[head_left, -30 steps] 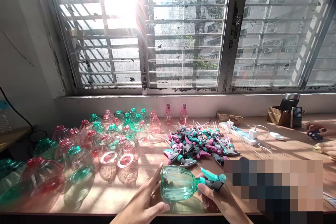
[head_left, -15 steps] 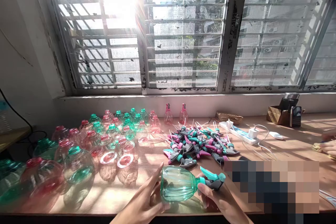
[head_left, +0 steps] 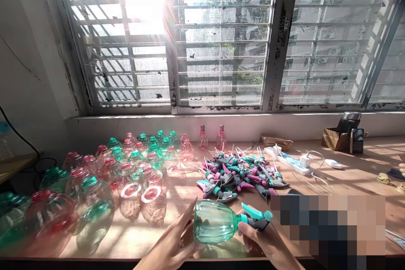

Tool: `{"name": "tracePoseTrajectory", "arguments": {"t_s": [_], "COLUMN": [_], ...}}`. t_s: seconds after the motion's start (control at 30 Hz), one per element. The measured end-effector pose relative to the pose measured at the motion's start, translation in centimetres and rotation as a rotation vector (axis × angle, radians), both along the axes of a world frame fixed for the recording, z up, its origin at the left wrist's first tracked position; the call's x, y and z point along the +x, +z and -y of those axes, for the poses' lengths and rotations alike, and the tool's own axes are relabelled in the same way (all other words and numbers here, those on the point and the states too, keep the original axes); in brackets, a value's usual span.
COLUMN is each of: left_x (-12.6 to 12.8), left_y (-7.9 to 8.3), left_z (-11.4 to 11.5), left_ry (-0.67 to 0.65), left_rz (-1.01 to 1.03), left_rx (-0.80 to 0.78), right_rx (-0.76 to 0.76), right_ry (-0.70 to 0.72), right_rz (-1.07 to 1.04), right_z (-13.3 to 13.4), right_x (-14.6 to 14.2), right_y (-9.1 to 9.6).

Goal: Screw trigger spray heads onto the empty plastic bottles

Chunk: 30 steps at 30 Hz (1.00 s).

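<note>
A wooden workbench [head_left: 179,185] stands beneath a barred window [head_left: 221,50]; strong sunlight enters at the upper left and throws slatted shadows over the surface. In the foreground, a green spray bottle [head_left: 215,221] is held on its side near the bench's front edge, its base to the left and its neck to the right. The left hand [head_left: 177,236] grasps the base, thumb below and index finger extended upward (the remaining fingers are partly hidden). The right hand [head_left: 257,238] grips the neck end, its thumb at the teal collar just below the grey trigger head [head_left: 261,221], whose teal lever points up and to the left.

Left: open-necked bottles [head_left: 90,202], pink and green, stand upright in a close group. Centre: a heap of trigger sprayers [head_left: 237,173] (grey, with pink or teal parts and pale tubes) lies just beyond the held bottle. Rear: two pink spray bottles [head_left: 221,139] stand near the wall, heads fitted. Right: a white power strip [head_left: 289,161] with plugs inserted lies near a shallow brown tray [head_left: 276,142]; farther along, a phone [head_left: 357,140] stands upright against a cardboard box [head_left: 332,139].
</note>
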<state>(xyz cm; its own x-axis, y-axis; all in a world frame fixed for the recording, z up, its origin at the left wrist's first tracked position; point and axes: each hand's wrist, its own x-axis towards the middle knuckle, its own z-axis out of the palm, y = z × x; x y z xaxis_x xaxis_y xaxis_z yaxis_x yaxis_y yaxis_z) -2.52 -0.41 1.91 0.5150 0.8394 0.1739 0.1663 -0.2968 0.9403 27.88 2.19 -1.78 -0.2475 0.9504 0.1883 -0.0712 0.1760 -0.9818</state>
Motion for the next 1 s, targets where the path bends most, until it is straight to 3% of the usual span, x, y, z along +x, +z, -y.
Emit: {"name": "tracePoseTrajectory", "arguments": {"t_s": [0.13, 0.5, 0.73, 0.9, 1.0], "left_x": [0.0, -0.1, -0.4, 0.6, 0.5], "left_y": [0.2, 0.0, -0.3, 0.7, 0.5], "left_z": [0.0, -0.1, -0.2, 0.3, 0.1], "left_ry": [-0.026, 0.002, 0.123, 0.033, 0.012], "left_rz": [0.042, 0.016, -0.206, 0.027, 0.036], "left_rx": [-0.035, -0.048, 0.049, -0.041, -0.036], "right_rx": [-0.032, -0.057, -0.009, -0.038, -0.036], "right_ry": [0.058, -0.001, 0.051, 0.033, 0.031], "right_rz": [0.023, 0.022, 0.018, 0.009, -0.002], "right_z": [-0.3, 0.4, 1.4, 1.4, 1.3], "right_x": [0.4, -0.1, 0.1, 0.0, 0.0], "right_y": [0.1, 1.0, 2.5, 2.4, 2.3]}}
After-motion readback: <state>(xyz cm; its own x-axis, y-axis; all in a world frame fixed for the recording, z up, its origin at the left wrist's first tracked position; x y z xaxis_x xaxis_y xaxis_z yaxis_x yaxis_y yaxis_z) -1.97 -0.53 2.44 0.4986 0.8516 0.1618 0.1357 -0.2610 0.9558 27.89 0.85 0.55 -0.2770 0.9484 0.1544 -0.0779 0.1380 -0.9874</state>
